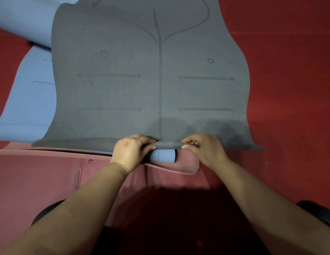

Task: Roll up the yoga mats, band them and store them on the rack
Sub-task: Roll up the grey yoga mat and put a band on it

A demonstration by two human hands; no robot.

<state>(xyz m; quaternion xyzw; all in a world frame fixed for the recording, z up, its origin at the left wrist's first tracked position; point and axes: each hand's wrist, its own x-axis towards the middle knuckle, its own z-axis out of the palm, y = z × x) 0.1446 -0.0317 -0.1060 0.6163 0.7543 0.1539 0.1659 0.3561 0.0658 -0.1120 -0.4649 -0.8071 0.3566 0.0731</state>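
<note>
We kneel at the near end of the grey yoga mat (151,80), which lies flat on the red floor (289,70) and runs away from us, its printed guide lines facing up. Our left hand (131,151) and right hand (202,149) sit close together at the middle of the mat's near edge, fingers (147,139) curled over it and thumbs beneath, pinching a short turned-up fold of that edge. A blue mat (26,100) lies partly under the grey one on the left and shows again between our hands. A pink mat (40,172) is spread beneath our forearms, nearest to us
</note>
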